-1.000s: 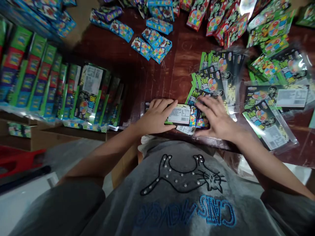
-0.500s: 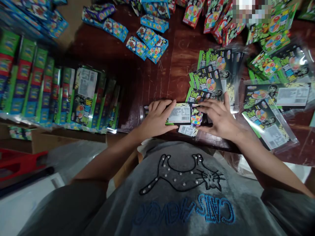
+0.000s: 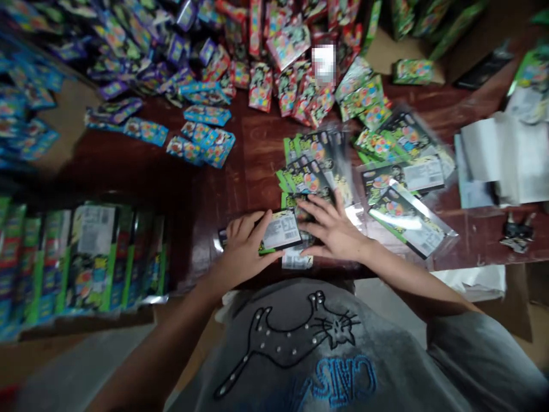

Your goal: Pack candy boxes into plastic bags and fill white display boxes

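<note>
My left hand (image 3: 244, 246) rests over a flat black candy package (image 3: 281, 229) with a white printed label, its thumb and forefinger along the two long edges. My right hand (image 3: 337, 232) lies just to the right with fingers spread, over the near end of more packages. A second white label (image 3: 297, 258) shows beneath, close to the table's front edge. Right above my right hand is a fanned stack of black and green packages (image 3: 311, 174) in clear sleeves. What lies under both palms is hidden.
Small blue boxes (image 3: 218, 146), red boxes (image 3: 260, 86) and green boxes (image 3: 377, 143) lie across the back. Filled packages (image 3: 92, 257) stand in a row at left. Sleeved packages (image 3: 412, 220) lie at right, near a white stack of sheets (image 3: 493, 163).
The view has swung right and up, so the scene sits lower and further left. A small purple candy box visible between my hands earlier no longer shows. My right-hand fingers are more spread.
</note>
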The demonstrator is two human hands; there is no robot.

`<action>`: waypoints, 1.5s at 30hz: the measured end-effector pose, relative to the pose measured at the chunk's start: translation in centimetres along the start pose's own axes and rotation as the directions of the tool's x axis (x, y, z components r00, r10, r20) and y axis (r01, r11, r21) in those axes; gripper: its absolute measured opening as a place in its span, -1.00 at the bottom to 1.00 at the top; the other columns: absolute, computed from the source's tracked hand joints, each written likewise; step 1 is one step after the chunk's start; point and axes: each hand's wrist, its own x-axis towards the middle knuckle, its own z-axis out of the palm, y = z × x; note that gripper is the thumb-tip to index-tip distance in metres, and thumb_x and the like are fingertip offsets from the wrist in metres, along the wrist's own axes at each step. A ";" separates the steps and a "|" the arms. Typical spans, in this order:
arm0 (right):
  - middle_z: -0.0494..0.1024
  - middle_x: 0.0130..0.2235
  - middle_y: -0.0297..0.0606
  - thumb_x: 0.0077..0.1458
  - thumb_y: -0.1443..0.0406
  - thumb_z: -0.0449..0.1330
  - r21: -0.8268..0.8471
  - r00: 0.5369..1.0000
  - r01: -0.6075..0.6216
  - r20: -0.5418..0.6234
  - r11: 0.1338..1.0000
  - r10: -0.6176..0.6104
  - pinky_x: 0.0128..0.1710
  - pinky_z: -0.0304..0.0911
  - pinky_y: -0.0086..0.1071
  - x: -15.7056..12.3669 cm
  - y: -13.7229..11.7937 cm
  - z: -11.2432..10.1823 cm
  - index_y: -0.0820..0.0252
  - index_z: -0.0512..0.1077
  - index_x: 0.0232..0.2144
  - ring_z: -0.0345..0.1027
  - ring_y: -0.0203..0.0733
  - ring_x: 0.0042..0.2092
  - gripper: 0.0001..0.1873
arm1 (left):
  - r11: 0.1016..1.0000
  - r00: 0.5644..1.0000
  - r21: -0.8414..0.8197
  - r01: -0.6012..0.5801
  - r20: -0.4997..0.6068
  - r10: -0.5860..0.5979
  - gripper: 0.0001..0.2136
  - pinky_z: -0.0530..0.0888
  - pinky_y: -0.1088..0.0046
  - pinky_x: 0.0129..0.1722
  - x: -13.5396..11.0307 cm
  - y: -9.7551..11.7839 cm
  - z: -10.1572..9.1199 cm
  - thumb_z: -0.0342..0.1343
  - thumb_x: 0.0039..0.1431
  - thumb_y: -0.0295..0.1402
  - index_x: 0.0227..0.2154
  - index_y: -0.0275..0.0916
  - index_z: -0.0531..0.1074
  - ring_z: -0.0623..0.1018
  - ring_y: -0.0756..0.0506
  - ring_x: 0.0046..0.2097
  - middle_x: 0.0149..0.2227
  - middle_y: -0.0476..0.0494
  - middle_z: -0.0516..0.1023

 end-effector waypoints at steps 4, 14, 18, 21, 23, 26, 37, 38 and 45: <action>0.35 0.50 0.00 0.37 -0.26 0.12 -0.088 0.945 -0.256 -0.231 0.963 0.230 0.52 -0.17 0.54 -0.2 5.3 -3.5 -0.05 0.42 0.36 0.17 0.28 0.52 -0.27 | 0.995 0.993 -0.014 -0.098 -0.070 0.097 -0.17 0.35 -0.20 0.34 4.3 0.7 -1.2 0.35 0.28 0.03 0.50 -0.09 0.19 0.37 -0.51 0.39 0.43 -0.40 0.34; 0.42 0.33 0.18 0.45 -0.02 0.07 -0.175 0.860 -0.419 -0.391 0.891 0.328 0.34 0.28 0.34 7.8 16.1 -12.4 0.18 0.28 0.41 0.30 0.35 0.37 -0.35 | 0.997 0.989 0.002 -0.072 -0.133 0.072 -0.26 0.52 -0.09 0.23 28.0 15.4 0.5 0.24 0.38 0.08 0.35 -0.47 0.42 0.44 -0.55 0.33 0.31 -0.59 0.46; 0.45 0.30 0.20 0.29 -0.08 0.32 -0.240 0.919 -0.378 -0.217 0.894 0.330 0.27 0.35 0.38 14.9 14.2 -10.6 0.20 0.34 0.37 0.32 0.46 0.32 -0.22 | 0.991 0.988 0.041 -0.128 -0.082 0.131 -0.57 0.46 -0.07 0.35 29.4 16.3 1.9 0.06 0.51 -0.30 0.31 -0.39 0.47 0.48 -0.46 0.35 0.27 -0.41 0.58; 0.45 0.28 0.25 0.02 -0.25 0.49 -0.284 0.920 -0.389 -0.067 0.876 0.387 0.24 0.31 0.48 18.3 15.1 -9.3 0.27 0.38 0.31 0.26 0.60 0.34 0.04 | 0.977 0.976 0.059 -0.205 -0.066 0.208 -0.57 0.44 -0.04 0.39 26.1 14.3 0.6 0.01 0.44 -0.39 0.26 -0.45 0.49 0.49 -0.46 0.35 0.27 -0.38 0.58; 0.44 0.27 0.22 -0.07 -0.34 0.48 -0.271 0.930 -0.362 -0.035 0.892 0.367 0.27 0.25 0.51 19.0 16.3 -8.8 0.27 0.42 0.25 0.22 0.61 0.36 0.10 | 0.967 0.966 0.021 -0.254 -0.051 0.255 -0.54 0.48 -0.07 0.37 22.9 12.2 -0.9 0.14 0.34 -0.42 0.26 -0.46 0.48 0.48 -0.47 0.36 0.34 -0.49 0.50; 0.45 0.23 0.15 -0.20 -0.45 0.46 -0.221 0.941 -0.336 -0.035 0.916 0.336 0.27 0.22 0.49 18.1 17.4 -8.3 0.18 0.52 0.07 0.26 0.61 0.33 0.05 | 0.967 0.972 -0.101 -0.233 -0.008 0.233 -0.26 0.49 -0.14 0.37 18.5 8.8 -2.0 0.34 0.20 -0.42 0.44 -0.37 0.29 0.39 -0.49 0.45 0.52 -0.56 0.21; 0.59 -0.29 -0.13 0.21 -0.48 0.05 0.156 0.927 -0.333 -0.128 0.930 0.353 -0.20 0.38 -0.11 10.4 8.0 -10.0 0.09 0.56 -0.18 0.51 0.04 -0.24 -0.17 | 0.892 0.949 -0.406 -0.200 -0.307 0.072 0.27 0.21 -0.20 0.56 12.3 4.3 -0.6 0.61 0.03 -0.17 0.60 0.00 -0.20 0.11 -0.48 0.61 0.60 -0.44 0.00; 0.57 -0.36 -0.19 0.26 -0.47 -0.01 0.214 0.923 -0.347 -0.093 0.913 0.373 -0.24 0.35 -0.15 10.2 6.8 -9.8 0.09 0.55 -0.19 0.48 -0.02 -0.30 -0.18 | 0.868 0.933 -0.442 -0.225 -0.354 0.062 0.24 0.24 -0.17 0.55 12.4 4.3 -0.7 0.60 0.05 -0.17 0.60 0.01 -0.17 0.13 -0.47 0.60 0.58 -0.41 0.04; 0.56 0.22 0.04 0.25 -0.46 0.02 0.293 0.972 -0.203 -0.057 0.934 0.229 0.07 0.47 -0.01 8.0 5.8 -8.1 0.15 0.30 0.40 0.53 0.13 0.11 0.03 | 0.691 0.980 -0.717 -0.092 -0.188 -0.064 -0.41 0.65 0.24 -0.07 12.5 2.9 -0.1 0.34 0.30 -0.30 0.35 -0.14 0.34 0.69 -0.16 -0.11 -0.07 -0.15 0.68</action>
